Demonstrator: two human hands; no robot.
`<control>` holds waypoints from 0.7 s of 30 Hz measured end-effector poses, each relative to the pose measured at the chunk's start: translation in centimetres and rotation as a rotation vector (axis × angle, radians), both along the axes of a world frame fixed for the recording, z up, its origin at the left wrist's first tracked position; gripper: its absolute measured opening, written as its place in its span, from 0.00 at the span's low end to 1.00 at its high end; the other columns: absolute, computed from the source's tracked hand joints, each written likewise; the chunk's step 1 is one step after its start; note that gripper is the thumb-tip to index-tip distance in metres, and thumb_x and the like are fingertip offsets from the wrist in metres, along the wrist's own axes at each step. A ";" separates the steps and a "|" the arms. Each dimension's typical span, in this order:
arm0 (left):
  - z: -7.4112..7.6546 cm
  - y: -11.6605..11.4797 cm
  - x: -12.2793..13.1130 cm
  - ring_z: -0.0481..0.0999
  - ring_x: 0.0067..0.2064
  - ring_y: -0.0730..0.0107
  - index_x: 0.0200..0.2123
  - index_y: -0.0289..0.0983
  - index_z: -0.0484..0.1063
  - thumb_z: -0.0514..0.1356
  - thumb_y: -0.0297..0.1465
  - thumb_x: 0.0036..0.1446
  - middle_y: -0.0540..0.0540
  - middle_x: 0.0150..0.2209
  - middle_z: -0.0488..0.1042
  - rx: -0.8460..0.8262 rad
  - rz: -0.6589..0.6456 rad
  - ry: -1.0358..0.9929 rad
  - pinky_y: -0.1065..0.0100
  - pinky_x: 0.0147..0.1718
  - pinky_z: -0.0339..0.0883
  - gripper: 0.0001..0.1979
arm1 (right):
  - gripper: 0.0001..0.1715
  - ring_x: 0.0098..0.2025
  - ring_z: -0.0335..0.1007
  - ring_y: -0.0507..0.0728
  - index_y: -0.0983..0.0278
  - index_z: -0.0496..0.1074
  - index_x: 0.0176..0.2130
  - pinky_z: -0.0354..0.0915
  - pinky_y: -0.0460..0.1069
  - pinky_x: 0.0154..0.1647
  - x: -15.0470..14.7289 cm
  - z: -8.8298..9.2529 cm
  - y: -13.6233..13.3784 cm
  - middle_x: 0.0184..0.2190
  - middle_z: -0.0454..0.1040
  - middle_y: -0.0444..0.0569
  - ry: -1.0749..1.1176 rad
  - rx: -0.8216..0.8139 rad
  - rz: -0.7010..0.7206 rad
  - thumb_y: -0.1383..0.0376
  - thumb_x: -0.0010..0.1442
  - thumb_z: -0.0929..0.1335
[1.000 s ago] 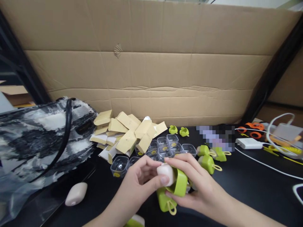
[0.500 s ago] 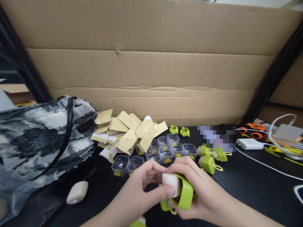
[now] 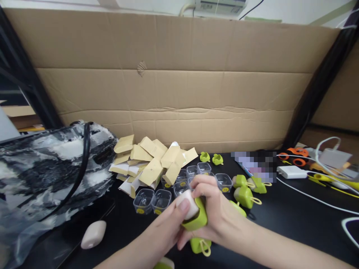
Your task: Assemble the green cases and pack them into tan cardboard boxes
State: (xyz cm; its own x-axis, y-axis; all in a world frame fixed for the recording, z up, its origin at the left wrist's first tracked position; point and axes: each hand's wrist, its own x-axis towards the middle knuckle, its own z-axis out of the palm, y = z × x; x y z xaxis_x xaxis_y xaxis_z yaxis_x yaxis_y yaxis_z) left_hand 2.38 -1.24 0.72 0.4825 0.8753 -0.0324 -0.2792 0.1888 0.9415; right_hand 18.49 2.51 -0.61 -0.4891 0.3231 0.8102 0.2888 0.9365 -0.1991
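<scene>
Both hands meet in front of me around a lime-green soft case [image 3: 198, 220] with a white rounded block [image 3: 188, 204] partly inside its opening. My left hand [image 3: 171, 226] is closed on the white block, its thumb pressing the near face. On the right side, my right hand [image 3: 214, 209] wraps round the green case, with fingers bent over its top. Just below them lies another green case with a yellow loop [image 3: 200, 246]. A second pale rounded block [image 3: 94, 234] rests on the black table to the left.
Clear plastic cups [image 3: 143, 201] with yellow stickers stand behind the hands. Beyond lie a heap of small opened cartons [image 3: 151, 170] and two green pieces [image 3: 217, 159]. More green cases [image 3: 245, 197] sit right, near a white charger [image 3: 293, 172]. A black-and-white bag [image 3: 56, 160] stands left.
My hands have moved left with the green case and white block, and have turned them. The view has tilted up slightly, showing more above the cardboard.
</scene>
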 end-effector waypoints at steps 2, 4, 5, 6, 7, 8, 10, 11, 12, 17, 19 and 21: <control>0.1 0.1 -0.1 0.75 0.43 0.58 0.45 0.40 0.71 0.63 0.49 0.53 0.46 0.38 0.73 -0.022 0.004 -0.050 0.60 0.43 0.70 0.23 | 0.39 0.50 0.66 0.64 0.60 0.50 0.51 0.70 0.58 0.45 0.1 -0.2 -0.2 0.48 0.63 0.57 -0.053 -0.013 0.010 0.48 0.54 0.72; -0.1 0.5 -0.3 0.76 0.37 0.64 0.45 0.40 0.70 0.65 0.42 0.54 0.48 0.37 0.71 -0.015 0.026 -0.071 0.63 0.36 0.73 0.19 | 0.26 0.54 0.64 0.64 0.59 0.54 0.51 0.69 0.58 0.49 0.6 -0.3 -0.4 0.50 0.63 0.57 -0.073 -0.125 0.023 0.54 0.61 0.68; -0.4 0.8 -0.5 0.75 0.34 0.68 0.45 0.39 0.70 0.66 0.39 0.54 0.49 0.35 0.70 -0.004 0.045 -0.082 0.66 0.32 0.73 0.17 | 0.18 0.54 0.65 0.62 0.59 0.57 0.50 0.68 0.57 0.50 0.9 -0.3 -0.5 0.50 0.65 0.55 -0.064 -0.203 0.033 0.60 0.63 0.66; -0.7 1.1 -0.6 0.74 0.31 0.70 0.44 0.39 0.70 0.67 0.37 0.54 0.50 0.34 0.70 0.007 0.064 -0.093 0.68 0.29 0.73 0.16 | 0.14 0.53 0.66 0.60 0.59 0.59 0.49 0.68 0.55 0.50 1.1 -0.4 -0.6 0.49 0.66 0.53 -0.047 -0.272 0.044 0.65 0.64 0.65; -1.0 1.3 -0.7 0.73 0.30 0.72 0.43 0.38 0.69 0.67 0.36 0.53 0.51 0.33 0.70 0.019 0.080 -0.102 0.70 0.26 0.72 0.16 | 0.13 0.51 0.68 0.58 0.59 0.61 0.47 0.69 0.53 0.49 1.3 -0.4 -0.6 0.46 0.68 0.51 -0.029 -0.321 0.052 0.69 0.63 0.65; -1.4 1.5 -0.7 0.72 0.29 0.73 0.41 0.38 0.69 0.67 0.37 0.53 0.51 0.33 0.70 0.028 0.094 -0.100 0.70 0.26 0.72 0.16 | 0.14 0.48 0.70 0.57 0.59 0.63 0.46 0.70 0.52 0.48 1.3 -0.4 -0.6 0.44 0.70 0.50 -0.013 -0.347 0.054 0.71 0.61 0.65; -2.0 1.7 -0.7 0.73 0.29 0.73 0.39 0.37 0.66 0.67 0.39 0.54 0.50 0.33 0.71 0.026 0.120 -0.059 0.70 0.25 0.73 0.16 | 0.16 0.44 0.72 0.57 0.59 0.64 0.45 0.71 0.52 0.45 1.3 -0.4 -0.6 0.42 0.72 0.50 0.002 -0.348 0.051 0.72 0.58 0.67; -2.2 1.7 -0.7 0.73 0.28 0.73 0.39 0.38 0.65 0.66 0.40 0.54 0.50 0.33 0.72 0.027 0.131 -0.030 0.70 0.25 0.73 0.17 | 0.16 0.43 0.73 0.57 0.60 0.65 0.44 0.71 0.51 0.43 1.2 -0.5 -0.6 0.41 0.73 0.50 0.008 -0.328 0.044 0.73 0.56 0.67; -2.5 1.7 -0.6 0.73 0.27 0.73 0.39 0.38 0.64 0.66 0.41 0.53 0.51 0.31 0.72 0.033 0.136 0.000 0.70 0.24 0.72 0.18 | 0.15 0.41 0.74 0.56 0.60 0.66 0.42 0.72 0.50 0.41 1.1 -0.5 -0.7 0.40 0.74 0.50 0.016 -0.295 0.038 0.74 0.55 0.67; -3.2 1.4 -0.2 0.73 0.22 0.72 0.39 0.39 0.60 0.65 0.44 0.52 0.55 0.26 0.69 0.072 0.179 0.156 0.71 0.20 0.68 0.21 | 0.08 0.30 0.74 0.55 0.60 0.64 0.30 0.70 0.47 0.29 0.2 -0.4 -1.2 0.32 0.75 0.49 0.011 -0.053 -0.078 0.74 0.52 0.64; -3.2 1.3 -0.3 0.72 0.26 0.72 0.39 0.39 0.62 0.64 0.41 0.53 0.54 0.28 0.69 0.139 0.237 0.249 0.72 0.22 0.66 0.18 | 0.08 0.27 0.72 0.54 0.60 0.62 0.27 0.68 0.46 0.25 -0.2 -0.4 -1.4 0.30 0.75 0.49 0.008 -0.004 -0.135 0.74 0.50 0.63; -3.0 1.4 -0.5 0.70 0.28 0.72 0.39 0.38 0.64 0.63 0.40 0.54 0.53 0.29 0.68 0.247 0.261 0.335 0.72 0.25 0.65 0.15 | 0.08 0.25 0.69 0.53 0.60 0.60 0.25 0.65 0.46 0.22 -0.5 -0.4 -1.5 0.28 0.74 0.48 0.009 0.012 -0.167 0.73 0.48 0.62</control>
